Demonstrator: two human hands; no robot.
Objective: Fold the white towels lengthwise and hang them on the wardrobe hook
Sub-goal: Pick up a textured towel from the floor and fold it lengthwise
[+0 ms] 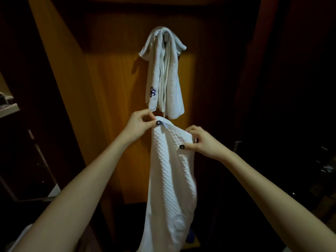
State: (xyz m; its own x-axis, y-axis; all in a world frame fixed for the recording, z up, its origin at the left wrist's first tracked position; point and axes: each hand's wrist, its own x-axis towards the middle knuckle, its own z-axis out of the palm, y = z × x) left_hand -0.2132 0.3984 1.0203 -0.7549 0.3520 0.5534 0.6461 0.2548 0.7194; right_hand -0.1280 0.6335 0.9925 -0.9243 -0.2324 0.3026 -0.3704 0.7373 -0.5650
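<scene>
At the far left edge a pale shelf [9,108] juts into view, with some dim items on it that cannot be made out. Next to it stands the orange wooden panel [112,106] of the wardrobe, lit in the middle and dark around the edges.

The left hand [140,124] is raised in front of the panel. Its thumb and curled fingers pinch the upper left corner of a white waffle-weave towel [169,179], and the thumbnail is painted dark. Just above that hand hangs a folded towel [169,79], also white and draped in long narrow folds. A blue embroidered monogram [153,92] sits near its lower left corner. The folded towel is looped over the hook [165,37] on the panel, and only a small pale part of the hook shows between the folds. Its lower hem ends just above the top edge of the waffle-weave towel, and I cannot tell whether they touch.

The waffle-weave towel is held in the air below the hook and falls straight down between both forearms to the bottom of the frame. The right hand [203,140] grips its upper right edge slightly lower than the left, with the thumb pressed on the front and the fingers curled behind. Everything further right is too dark to identify.
</scene>
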